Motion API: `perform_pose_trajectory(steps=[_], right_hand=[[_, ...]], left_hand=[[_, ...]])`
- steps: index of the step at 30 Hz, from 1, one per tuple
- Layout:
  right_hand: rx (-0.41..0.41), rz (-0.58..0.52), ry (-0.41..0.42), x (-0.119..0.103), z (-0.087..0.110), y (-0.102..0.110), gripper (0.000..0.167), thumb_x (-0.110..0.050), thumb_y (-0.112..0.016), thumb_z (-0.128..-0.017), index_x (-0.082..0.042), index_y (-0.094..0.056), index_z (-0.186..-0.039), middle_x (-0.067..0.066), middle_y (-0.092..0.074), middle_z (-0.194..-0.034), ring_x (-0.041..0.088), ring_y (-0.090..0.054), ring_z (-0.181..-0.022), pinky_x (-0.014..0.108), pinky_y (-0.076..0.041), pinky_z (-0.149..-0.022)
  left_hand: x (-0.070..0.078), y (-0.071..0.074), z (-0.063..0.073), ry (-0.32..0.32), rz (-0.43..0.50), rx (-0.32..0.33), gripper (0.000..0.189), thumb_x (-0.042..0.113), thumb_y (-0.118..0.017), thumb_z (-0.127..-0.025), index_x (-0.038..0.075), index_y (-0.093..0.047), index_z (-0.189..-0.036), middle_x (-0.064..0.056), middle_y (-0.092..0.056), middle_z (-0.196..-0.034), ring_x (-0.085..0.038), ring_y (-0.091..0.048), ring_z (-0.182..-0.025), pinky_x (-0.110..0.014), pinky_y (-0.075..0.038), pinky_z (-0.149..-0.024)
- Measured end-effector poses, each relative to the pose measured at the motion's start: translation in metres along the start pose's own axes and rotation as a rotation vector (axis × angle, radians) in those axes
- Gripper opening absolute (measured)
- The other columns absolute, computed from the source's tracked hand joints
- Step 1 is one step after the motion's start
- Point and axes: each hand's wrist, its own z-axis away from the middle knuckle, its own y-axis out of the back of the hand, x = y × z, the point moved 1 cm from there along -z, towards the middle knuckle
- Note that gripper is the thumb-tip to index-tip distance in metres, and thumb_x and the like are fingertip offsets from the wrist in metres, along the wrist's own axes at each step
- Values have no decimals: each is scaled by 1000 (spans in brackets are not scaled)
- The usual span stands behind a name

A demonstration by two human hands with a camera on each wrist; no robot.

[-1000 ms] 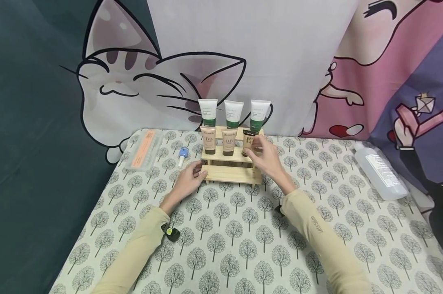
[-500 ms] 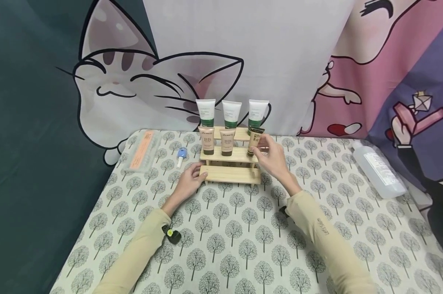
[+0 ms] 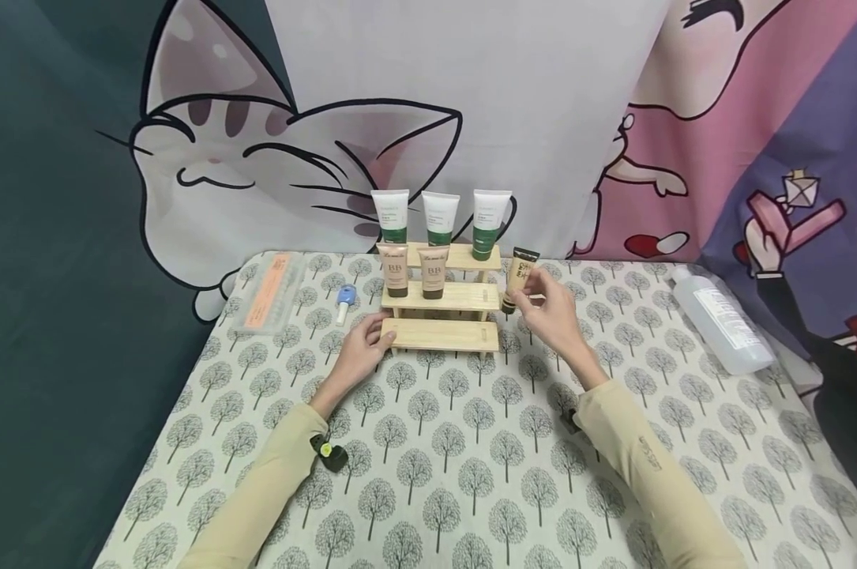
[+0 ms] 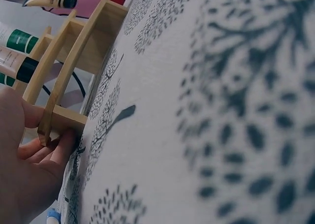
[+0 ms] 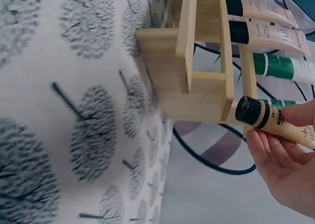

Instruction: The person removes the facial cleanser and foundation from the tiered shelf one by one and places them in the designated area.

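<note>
A small, slim squeeze tube of tan-gold plastic (image 3: 519, 273), with dark lettering, a flat black crimped end and a glossy round black cap, is off the rack, tilted with its cap downward. The right hand (image 3: 550, 308) grasps it, thumb on one face and fingers on the other, so the tube lies between thumb and fingertips with the cap projecting beyond them. The cap is just beside the right end of the middle shelf of a three-step rack of pale, smooth, straight-grained wood (image 3: 438, 334); whether they touch cannot be told.

The left hand (image 3: 360, 348) grips the left end of the rack's lowest board, thumb above and fingers underneath. On the middle shelf two matte pinkish-beige tubes with dark caps (image 3: 395, 269) stand upright, and on the top shelf three white-and-green tubes (image 3: 490, 221) stand cap down.

Left of the rack lie a small blue-and-white bottle (image 3: 346, 303) and a flat, clear plastic case with an orange strip (image 3: 269, 292). Well to the right, a clear bottle with a white label (image 3: 723, 320) lies on the white, tree-printed tablecloth (image 3: 471, 521).
</note>
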Motion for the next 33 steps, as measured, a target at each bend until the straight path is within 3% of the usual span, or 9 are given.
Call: perform_pose_trajectory(steps=[8,14,18,22,29,33], right_hand=[[-49,62,-78,14,9,2,43,-18,-65,-99,8,-53,-131,27,-66,-117,40,-66,-106,51,-60,-97],[-85,126,-182,28,16,-3,51,-27,-68,-97,6,-52,-133,26,-67,-118,39,-67,-105,51,-60,-94],[-159,93,-256,34,20,-7,52,-24,-66,-98,9,-49,-134,25,-67,-116,34,-71,-91,44,-63,-88],[-215,105,-273,40,23,-12,48,-20,-65,-98,12,-50,-132,25,-69,-108,27,-71,-74,35,-64,-76],[-218,203,-273,45,24,-17,41,-27,-69,-95,6,-61,-119,20,-70,-104,26,-66,-87,32,-59,-74],[-227,186,-297,48,22,-17,42,-28,-70,-94,5,-63,-120,19,-71,-101,22,-67,-78,29,-59,-69]], left_hand=[[0,2,-1,-3,-10,8,51,12,-62,-100,-1,-46,-146,-29,-54,-143,-40,-58,-131,-38,-53,-110],[-2,2,-1,-8,7,8,51,12,-62,-100,-2,-46,-146,-29,-54,-143,-40,-57,-132,-38,-51,-111],[-2,2,-1,-6,11,0,52,12,-62,-100,-1,-45,-147,-29,-53,-144,-41,-56,-133,-39,-51,-111],[-1,2,-1,-9,16,-5,52,13,-62,-100,-1,-45,-147,-29,-52,-144,-41,-55,-134,-40,-51,-112],[0,2,2,-6,20,-7,52,12,-61,-101,-1,-44,-148,-29,-51,-146,-41,-55,-134,-40,-50,-112],[1,2,3,-8,22,-4,52,12,-61,-100,-2,-44,-147,-29,-52,-145,-41,-55,-134,-40,-50,-112]])
